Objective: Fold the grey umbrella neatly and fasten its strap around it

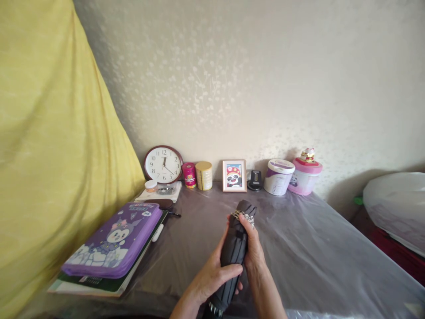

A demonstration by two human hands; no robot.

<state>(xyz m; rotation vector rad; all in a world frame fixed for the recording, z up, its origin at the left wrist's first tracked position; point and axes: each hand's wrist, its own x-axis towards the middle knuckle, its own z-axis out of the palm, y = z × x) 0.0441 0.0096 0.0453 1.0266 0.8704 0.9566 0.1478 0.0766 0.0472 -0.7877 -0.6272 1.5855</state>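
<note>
A black folded umbrella (233, 248) lies slantwise between my hands above the front of the table, its far end tipped a little to the right. My left hand (217, 270) wraps round its lower middle, the thumb lying across the top. Higher up, my right hand (251, 241) grips the right side, with its thumb on a black-and-white patterned band (247, 219) around the umbrella. The fingers beneath are partly hidden. At the bottom of the frame, shiny rib tips (215, 309) show at the umbrella's near end.
A purple cartoon zip case (116, 241) lies on books (89, 285) at the left. Along the wall stand a clock (163, 164), pink tin (189, 175), yellow canister (203, 176), framed panda picture (234, 176), white tub (279, 177) and pink-lidded tub (303, 177). A yellow curtain (56, 133) hangs left.
</note>
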